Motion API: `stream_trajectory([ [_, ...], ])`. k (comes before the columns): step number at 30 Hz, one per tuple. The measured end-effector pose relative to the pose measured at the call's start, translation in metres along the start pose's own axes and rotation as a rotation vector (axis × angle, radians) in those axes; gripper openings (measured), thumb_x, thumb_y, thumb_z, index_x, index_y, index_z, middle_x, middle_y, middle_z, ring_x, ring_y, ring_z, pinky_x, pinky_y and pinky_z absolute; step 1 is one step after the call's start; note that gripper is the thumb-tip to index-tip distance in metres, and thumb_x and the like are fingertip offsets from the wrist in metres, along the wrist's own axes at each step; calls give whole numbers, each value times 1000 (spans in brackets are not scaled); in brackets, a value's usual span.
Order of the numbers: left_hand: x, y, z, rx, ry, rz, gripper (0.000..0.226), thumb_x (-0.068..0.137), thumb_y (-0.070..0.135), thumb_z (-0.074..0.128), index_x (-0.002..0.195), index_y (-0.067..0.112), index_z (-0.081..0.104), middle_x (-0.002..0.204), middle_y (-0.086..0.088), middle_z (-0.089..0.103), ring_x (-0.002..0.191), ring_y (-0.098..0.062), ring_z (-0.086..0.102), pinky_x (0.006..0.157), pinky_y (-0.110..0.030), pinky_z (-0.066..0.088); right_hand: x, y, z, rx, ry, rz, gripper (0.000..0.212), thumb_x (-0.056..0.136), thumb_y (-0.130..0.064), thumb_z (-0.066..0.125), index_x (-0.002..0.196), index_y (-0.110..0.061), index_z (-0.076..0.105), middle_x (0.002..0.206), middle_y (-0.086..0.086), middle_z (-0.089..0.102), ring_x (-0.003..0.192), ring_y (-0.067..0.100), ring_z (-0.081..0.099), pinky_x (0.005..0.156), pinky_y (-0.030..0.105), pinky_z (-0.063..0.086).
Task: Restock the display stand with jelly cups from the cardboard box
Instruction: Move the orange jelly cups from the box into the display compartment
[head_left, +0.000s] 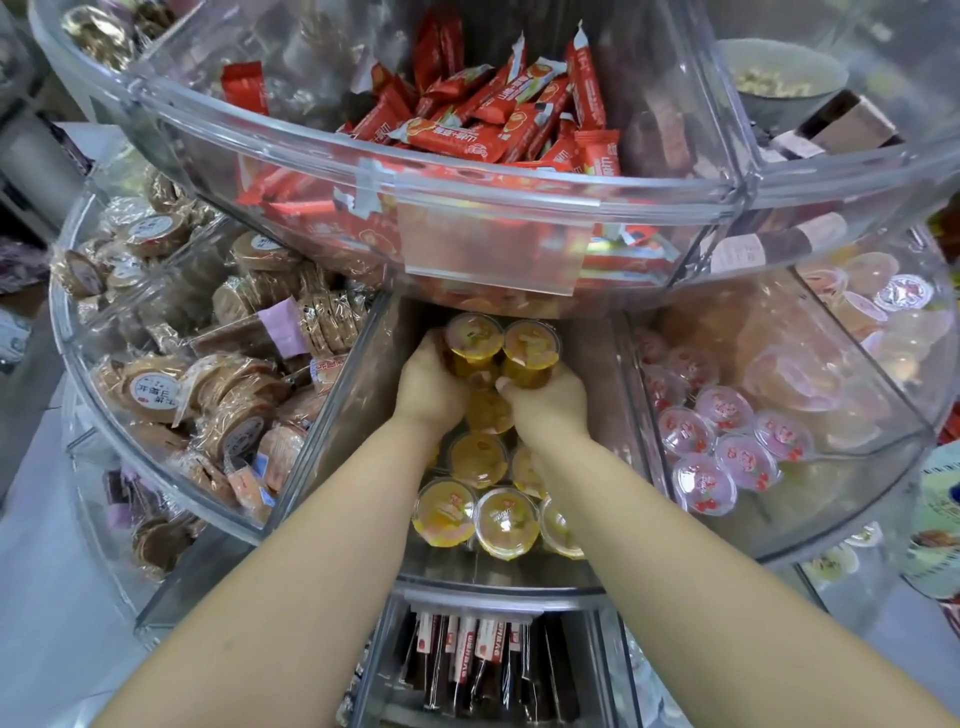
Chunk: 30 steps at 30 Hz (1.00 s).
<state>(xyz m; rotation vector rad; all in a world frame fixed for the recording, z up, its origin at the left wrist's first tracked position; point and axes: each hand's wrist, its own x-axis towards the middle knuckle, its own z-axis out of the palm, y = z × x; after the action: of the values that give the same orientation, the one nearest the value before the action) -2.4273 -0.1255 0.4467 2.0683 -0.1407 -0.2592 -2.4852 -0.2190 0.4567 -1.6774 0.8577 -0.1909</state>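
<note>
**Hidden and cut off**

The fingertips of the left hand (428, 387) and right hand (545, 402) vanish behind the yellow jelly cups (501, 353) they clutch at the back of the middle compartment (363, 364). The upper tier (467, 208) overhangs that compartment's rear, so how far the cups reach back cannot be told. Both forearms hide several cups near the front rim. Print on the cup lids is too small to read.

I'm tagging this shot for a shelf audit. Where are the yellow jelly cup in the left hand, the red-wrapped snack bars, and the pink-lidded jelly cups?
Yellow jelly cup in the left hand (471, 345): head view, on its clear lid.
Red-wrapped snack bars (457, 136): head view, on one wrapper's middle.
Pink-lidded jelly cups (723, 409): head view, on one lid.
</note>
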Motion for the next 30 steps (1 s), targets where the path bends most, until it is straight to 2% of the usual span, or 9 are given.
stream_trajectory([
  [2,-4,7,-5,20,-39,-9,61,76,17,73,130,14,44,124,-8,60,116,-25,55,97,-33,45,-12,-2,-6,125,-24,57,12,83,-11,65,93,-14,58,89,4,64,83,22,61,71,28,48],
  [4,-10,20,-10,51,-114,-10,61,77,20,70,132,14,42,126,-5,58,116,-24,55,96,-32,45,-22,-6,-18,285,-52,110,10,85,-7,62,86,-15,57,75,2,59,65,14,56,54,21,46],
  [7,-46,34,-36,-125,-152,48,60,80,11,69,134,14,43,130,-4,56,116,-19,55,101,-38,44,-52,-16,-30,473,-87,127,29,86,-4,59,114,-10,57,76,-1,56,57,8,47,46,15,41],
  [11,-145,6,-110,-340,59,295,34,82,13,65,109,32,62,109,13,67,101,-2,62,87,-16,50,-131,-29,-12,444,-280,-70,21,86,-7,60,103,-20,62,75,-5,59,58,5,50,52,15,45],
  [15,-236,-74,-165,-373,356,197,31,81,13,63,85,44,64,87,19,68,81,4,62,73,-7,46,-215,-6,28,357,-605,-237,18,85,-6,62,89,-23,66,65,-8,59,54,4,52,53,12,44],
  [18,-294,-164,-177,-358,470,-53,41,85,2,63,83,43,62,83,15,67,77,3,61,71,-6,45,-260,49,74,166,-836,-215,15,87,-5,61,91,-19,64,62,-14,58,57,2,52,58,10,44],
  [22,-358,-301,-162,-368,495,-426,33,84,-2,60,92,30,58,87,3,62,74,-2,58,69,-8,46,-279,180,145,-277,-1007,-112,14,87,-8,60,98,-17,61,76,-7,59,70,1,55,68,14,46],
  [25,-389,-403,-124,-366,424,-646,35,83,-5,59,96,27,54,89,3,59,79,-15,56,68,-6,44,-263,302,189,-695,-1061,-91,18,87,-14,60,104,-18,57,87,-1,59,84,19,58,80,30,47],
  [30,-392,-564,-34,-291,201,-841,33,85,8,62,115,17,54,100,3,58,98,-15,58,76,-9,39,-201,482,252,-1181,-1091,-1,36,88,-22,58,123,-15,52,110,7,63,102,24,59,76,25,44],
])
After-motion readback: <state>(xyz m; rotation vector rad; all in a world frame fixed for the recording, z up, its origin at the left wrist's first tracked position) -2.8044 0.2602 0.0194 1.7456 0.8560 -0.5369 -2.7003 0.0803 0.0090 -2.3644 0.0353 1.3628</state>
